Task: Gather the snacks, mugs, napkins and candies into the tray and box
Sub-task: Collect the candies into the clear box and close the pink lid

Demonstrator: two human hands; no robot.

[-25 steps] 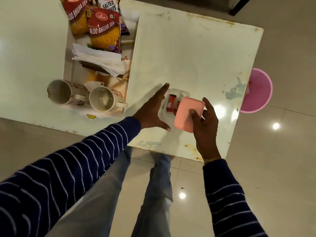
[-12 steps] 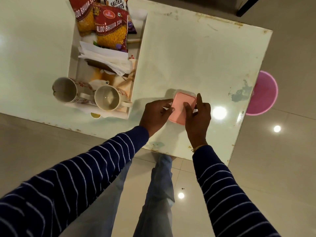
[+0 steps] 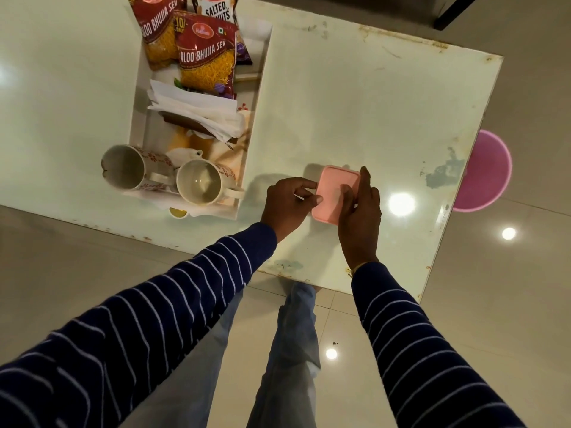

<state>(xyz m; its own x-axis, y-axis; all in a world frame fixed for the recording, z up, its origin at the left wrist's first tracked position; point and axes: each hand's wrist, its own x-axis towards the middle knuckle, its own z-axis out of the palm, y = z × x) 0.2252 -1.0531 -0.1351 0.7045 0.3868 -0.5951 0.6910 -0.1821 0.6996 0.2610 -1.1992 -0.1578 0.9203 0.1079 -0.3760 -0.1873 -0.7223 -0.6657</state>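
Note:
A small box with a pink lid (image 3: 332,188) sits near the table's front edge. My left hand (image 3: 289,203) grips its left side, thumb on the lid. My right hand (image 3: 360,208) holds its right side, thumb pressing the lid and index finger along the far right edge. The candies inside are hidden under the lid. A white tray (image 3: 261,97) on the left holds red snack packets (image 3: 205,58), white napkins (image 3: 197,111) and two mugs (image 3: 200,182) lying on their sides.
The white table (image 3: 370,97) has worn, rusty edges. A pink round stool (image 3: 488,171) stands on the floor past the table's right edge. A dark furniture leg (image 3: 454,10) shows at the top right. My legs are below the front edge.
The pink lid, held tilted over the open box a second ago, now lies flat on it. Both hands have closed in on the box's sides.

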